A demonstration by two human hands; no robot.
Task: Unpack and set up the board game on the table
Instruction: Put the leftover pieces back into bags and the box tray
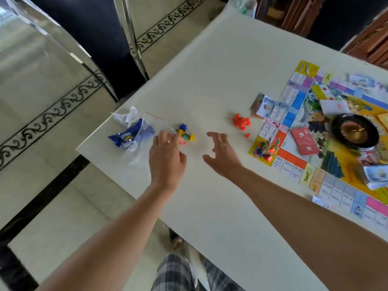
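Where the desk [210, 206] lies under us, we list: left hand [167, 153] pinching a clear bag [144, 141]; right hand [222, 157] released, fingers spread; mixed tokens [185, 134] just beside the left fingertips; orange pieces [241, 121] near the board [294, 101], far right.

A single wide-angle view comes from the person's head, high over the near corner of the bench [210, 85], facing forward and steeply down. The frame is rolled, so the bench edges run diagonally. Both forearms enter from the bottom, and the left hand [167, 156] and right hand [222, 157] sit near the centre, close to the lens. The game board [294, 158] is cut off by the right edge. The tiled floor [52, 185] fills the left side.
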